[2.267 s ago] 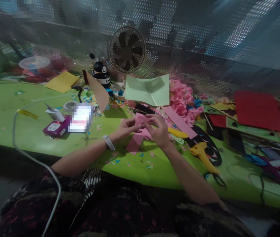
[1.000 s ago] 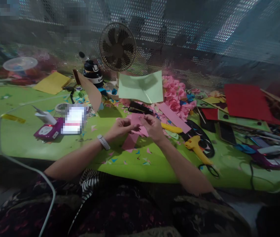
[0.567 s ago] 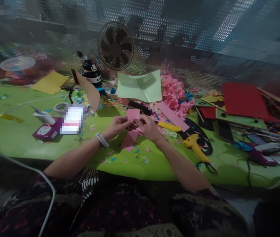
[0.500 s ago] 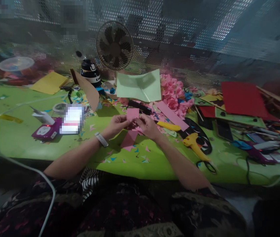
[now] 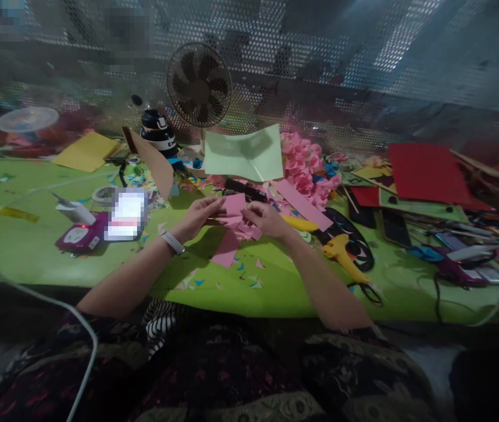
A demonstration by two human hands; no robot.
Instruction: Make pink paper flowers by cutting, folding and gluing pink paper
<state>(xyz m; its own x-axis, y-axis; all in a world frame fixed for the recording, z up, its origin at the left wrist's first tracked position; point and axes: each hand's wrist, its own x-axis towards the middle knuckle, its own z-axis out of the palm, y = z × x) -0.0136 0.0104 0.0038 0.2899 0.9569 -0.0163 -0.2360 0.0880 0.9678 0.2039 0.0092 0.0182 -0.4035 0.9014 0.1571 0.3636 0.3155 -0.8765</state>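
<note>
A small pink paper square [image 5: 235, 204] is held up between my two hands, above the green tabletop. My left hand [image 5: 199, 217], with a white band at the wrist, pinches it at the left edge. The thumb and fingertips of my right hand [image 5: 266, 220] close on its lower right corner. Under my hands lie more small pink paper pieces [image 5: 249, 231], partly covered by the fingers. A pink paper strip [image 5: 226, 249] slants toward me just below them. Behind the square is a black, long tool [image 5: 245, 190] that I cannot make out clearly.
Right of my hands lie yellow-handled scissors [image 5: 297, 224] and a yellow glue gun [image 5: 341, 251]. Pink paper flowers [image 5: 304, 164] are heaped behind, beside a pale green sheet [image 5: 245, 153] and a fan [image 5: 200, 85]. A lit phone [image 5: 126, 214] and purple power strip [image 5: 80, 234] stand left.
My hands have drawn slightly apart, the left one shifting left. The pink square has tilted a little, and more of the pink pieces beneath now show.
</note>
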